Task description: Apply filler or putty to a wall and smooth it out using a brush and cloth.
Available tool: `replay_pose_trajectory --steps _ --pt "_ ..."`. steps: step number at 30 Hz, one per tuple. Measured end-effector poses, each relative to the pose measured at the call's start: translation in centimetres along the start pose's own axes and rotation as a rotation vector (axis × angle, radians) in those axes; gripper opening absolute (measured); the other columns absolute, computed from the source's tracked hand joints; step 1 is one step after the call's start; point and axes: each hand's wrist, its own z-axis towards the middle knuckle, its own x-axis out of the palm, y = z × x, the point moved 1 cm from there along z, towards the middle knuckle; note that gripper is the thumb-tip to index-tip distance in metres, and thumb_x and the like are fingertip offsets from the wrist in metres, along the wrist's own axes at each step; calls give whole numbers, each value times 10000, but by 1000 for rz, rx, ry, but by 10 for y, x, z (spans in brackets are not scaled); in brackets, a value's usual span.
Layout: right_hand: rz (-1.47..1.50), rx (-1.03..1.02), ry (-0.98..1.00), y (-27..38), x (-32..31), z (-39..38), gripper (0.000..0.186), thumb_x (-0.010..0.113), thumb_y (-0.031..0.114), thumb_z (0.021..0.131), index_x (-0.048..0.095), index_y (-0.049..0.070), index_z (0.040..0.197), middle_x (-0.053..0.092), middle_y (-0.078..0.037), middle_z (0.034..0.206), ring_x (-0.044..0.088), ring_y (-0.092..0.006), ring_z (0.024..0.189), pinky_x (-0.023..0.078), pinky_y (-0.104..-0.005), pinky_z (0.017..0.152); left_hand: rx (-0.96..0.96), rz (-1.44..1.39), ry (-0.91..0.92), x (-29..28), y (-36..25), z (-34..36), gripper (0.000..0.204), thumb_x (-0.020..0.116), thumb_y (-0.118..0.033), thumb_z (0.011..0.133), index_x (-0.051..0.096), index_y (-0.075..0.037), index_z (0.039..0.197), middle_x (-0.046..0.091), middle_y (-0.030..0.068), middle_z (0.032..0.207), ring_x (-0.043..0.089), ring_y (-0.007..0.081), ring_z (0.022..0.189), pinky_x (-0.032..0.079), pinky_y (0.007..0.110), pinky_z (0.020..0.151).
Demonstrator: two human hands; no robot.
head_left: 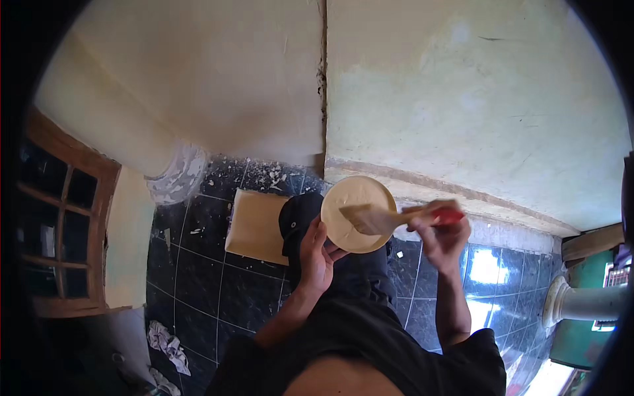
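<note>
Clock ctr = dish, 12 twd wall. Step, my read: loading/stirring brush w/ the cream paste in the dish; next move prob. calls for a level dish + a light wipe on the rim so nothing drips.

L hand (pixel 315 257) at 7-8 o'clock: partly curled, thumb up at the rim, fingers reaching under; pinching/cradling the round pale-yellow dish (pixel 360 251), approx. level, held above my dark trousers (pixel 360 280). Cream paste (pixel 356 191) spread inside, uneven.

R hand (pixel 444 234) at 3-4 o'clock: fingers closed round the red-handled brush (pixel 378 221), blurry, so exact finger pos. unclear. Bristles point to 9, over the paste; contact vs. just above, can't tell.

Farther, floor lvl: cream rect. tray (pixel 257 221) at 9, partly hidden by dark clothing. Black tiles (pixel 198 277) w/ pale joints; white flakes (pixel 272 175) at 10, nr wall base. Crumpled cloth (pixel 168 346) at 8.

Beyond: pale wall (pixel 462 112) 12 to 2, patchy, w/ dark vert. crack (pixel 323 79) just before 12. Wood-framed window (pixel 63 218) far out at 9; pale column (pixel 588 305) far at 4.
</note>
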Motion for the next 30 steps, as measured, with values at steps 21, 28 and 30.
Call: replay_pose_trajectory --steps 21,28,30 --pt "1172 662 -764 -100 -49 -46 71 591 153 919 580 95 880 621 -5 825 646 -155 740 579 -283 731 -19 15 74 48 23 50 393 445 -353 1016 443 -132 1341 586 81 1268 642 247 1075 572 424 852" --pt "1242 760 -528 -90 -22 -57 422 577 59 912 446 -38 1301 626 -226 1077 680 -310 915 590 -337 828 11 11 95 33 11 51 391 450 -343 1015 447 -125 1339 577 104 1277 626 255 1105 578 433 858" --pt "1300 764 -508 -87 -13 -63 415 564 58 918 451 -34 1307 624 -235 1081 679 -315 910 593 -339 824 54 -21 79 29 9 51 405 468 -339 1010 427 -109 1341 562 122 1278 633 280 1091 582 453 843"
